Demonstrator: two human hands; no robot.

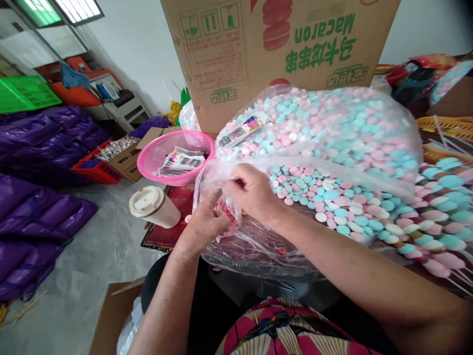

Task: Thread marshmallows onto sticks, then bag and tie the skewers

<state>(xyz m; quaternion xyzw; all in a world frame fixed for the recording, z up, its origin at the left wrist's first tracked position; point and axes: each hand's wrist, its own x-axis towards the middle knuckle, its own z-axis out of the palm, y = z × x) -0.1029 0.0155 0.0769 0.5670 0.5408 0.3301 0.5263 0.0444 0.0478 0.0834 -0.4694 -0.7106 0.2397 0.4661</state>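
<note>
A: Fingers (218, 197) of my left hand (205, 224) are clenched on the small packet (229, 213), pinching it w/ the thumb. Right hand (251, 192) fingers are grasping the clear bag (258, 236) edge just above the packet, touching it.

B: Where are the candies?

A: Loose pink/blue discs (332, 197) lie inside the bag, just beyond my right fingers; skewered ones (436, 227) farther right on the surface.

B: Risks?

A: I'd say if I tug the plastic too hard, the bag mouth sags & discs roll out toward my lap. Also the lidded cup (153, 206), left of my left fingers, lies tipped near the surface edge; an elbow bump could send it to the floor. Pink basket (148, 158) sits beyond it.
</note>
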